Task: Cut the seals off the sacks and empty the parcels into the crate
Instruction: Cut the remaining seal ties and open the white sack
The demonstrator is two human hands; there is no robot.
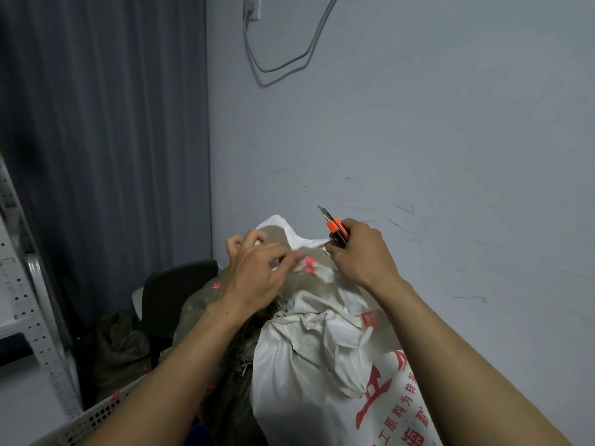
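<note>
Head view. My left hand (pixel 257 275) lay on the gathered neck of the white sack (pixel 315 375), its fingers (pixel 283 257) curled and pinching the cloth just beside the red seal (pixel 308 265); blur hid the exact pinch. My right hand (pixel 357 252), on the far side of the seal, was wrapped round the orange knife (pixel 338 231). The blade (pixel 323 214) was out and pointed up and away from both sets of fingers, clear of the cloth.

The sack stood upright directly below my hands and bulged down toward my forearms. I judged it soft woven plastic, slick and creased, with a heavy load that would slump once the neck opened. The neck was the place to hold it: cloth bunched tight under the seal, so the tie stood proud for the blade. The seal looked like thin, stiff plastic that would take one short cut.

The crate (pixel 96 416), perforated and pale, sat low beside my left forearm. A second, greyish sack (pixel 196 307) leaned under my left wrist, in front of a black chair (pixel 170 291).

The seal appeared uncut, so no parcels were out yet.
</note>
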